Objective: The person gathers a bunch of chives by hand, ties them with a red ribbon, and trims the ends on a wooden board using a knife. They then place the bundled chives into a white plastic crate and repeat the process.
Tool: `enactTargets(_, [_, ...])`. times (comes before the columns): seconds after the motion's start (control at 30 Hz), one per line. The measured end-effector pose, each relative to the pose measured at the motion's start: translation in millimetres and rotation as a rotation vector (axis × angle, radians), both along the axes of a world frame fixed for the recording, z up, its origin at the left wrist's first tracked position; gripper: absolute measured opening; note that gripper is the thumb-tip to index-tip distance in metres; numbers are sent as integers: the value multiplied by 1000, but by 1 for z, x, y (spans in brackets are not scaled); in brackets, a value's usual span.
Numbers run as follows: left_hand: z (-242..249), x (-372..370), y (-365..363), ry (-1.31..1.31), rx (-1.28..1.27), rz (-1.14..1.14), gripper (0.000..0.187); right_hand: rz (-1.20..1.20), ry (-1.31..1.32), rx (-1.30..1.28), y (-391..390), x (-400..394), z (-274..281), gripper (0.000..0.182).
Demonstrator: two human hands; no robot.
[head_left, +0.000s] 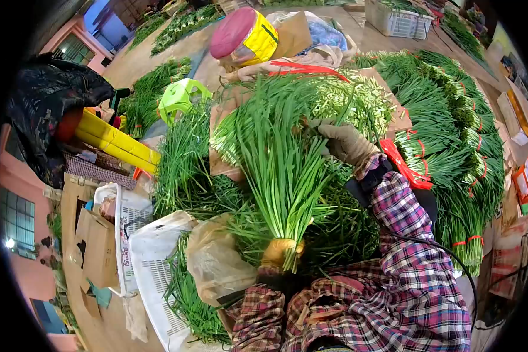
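A bunch of garlic chives (284, 176) stands upright in front of me, pale stem ends down and green leaves fanning upward. My left hand (280, 252), in a yellowish glove, is wrapped round the bunch near its stem ends. Beside the upper leaves is my right hand (346, 141), in a grey-beige glove. Its fingers are bent in against the leaves, and the fingertips are partly hidden. Behind the bunch, more chives (355, 102) lie on a brown board (384, 88). Loose chives (188, 158) are heaped to the left.
Bundles (440, 135) tied with red bands fill the right side. Red ties (402, 164) lie near my right forearm. At left are a white crate (152, 258), a plastic bag (217, 258) and a green stool (182, 97). A red-lidded tub (258, 41) stands behind.
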State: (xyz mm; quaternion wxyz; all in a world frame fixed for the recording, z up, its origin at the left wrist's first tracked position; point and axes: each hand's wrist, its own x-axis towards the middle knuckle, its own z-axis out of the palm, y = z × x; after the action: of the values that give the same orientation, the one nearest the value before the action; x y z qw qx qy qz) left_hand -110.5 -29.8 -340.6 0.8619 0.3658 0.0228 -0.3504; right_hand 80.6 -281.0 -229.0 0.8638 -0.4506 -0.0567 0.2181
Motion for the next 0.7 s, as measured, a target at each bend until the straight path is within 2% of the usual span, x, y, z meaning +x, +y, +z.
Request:
enactTargets(0.1, [-3,-1,0,-28,-9,13,39,-43,31,3,-6,5,-8,30])
enactTargets(0.13, [-5,-1,3,-9,102,-23,37,-120,112,-79,-9,10,-8,30])
enactTargets(0.17, [-7,-3,3,-10,103,-24,37,-196,195,-158,-13,13,-9,30])
enactTargets(0.2, [-9,-5,3,17,94,1,56,-136,304,-363,-27,14,-6,29])
enactTargets(0.23, [-5,-5,2,43,84,26,77,-137,302,-361,-28,10,4,29])
enactTargets(0.3, [-3,-8,2,72,143,47,77,-295,122,-235,-25,3,14,29])
enactTargets(0.33, [-1,-8,0,66,163,72,74,-390,114,-253,-28,7,8,33])
enactTargets(0.37, [2,-8,-1,61,182,98,71,-435,105,-638,-34,17,3,39])
enactTargets(0.4, [5,-8,-4,61,182,97,71,-428,-75,-948,-42,23,-3,45])
enactTargets(0.43, [9,-7,-6,27,194,104,52,-409,-261,-1252,-44,21,2,51])
enactTargets(0.47, [13,-5,-8,-10,206,117,35,-380,-243,-1350,-47,16,7,55])
enactTargets(0.5, [17,-4,-10,-8,205,132,35,-345,-230,-1446,-49,13,13,60])
enactTargets(0.53, [21,-3,-12,-17,234,133,35,-386,-218,-1319,-58,27,-19,62])
enactTargets(0.57, [23,-4,-12,-25,263,129,35,-422,-257,-1452,-51,5,21,56])
enactTargets(0.63, [14,-5,-6,-26,275,126,33,-331,-62,-1024,-63,14,30,46])
enactTargets(0.7, [15,-4,-8,-2,292,109,32,-434,-55,-983,-67,17,48,37])
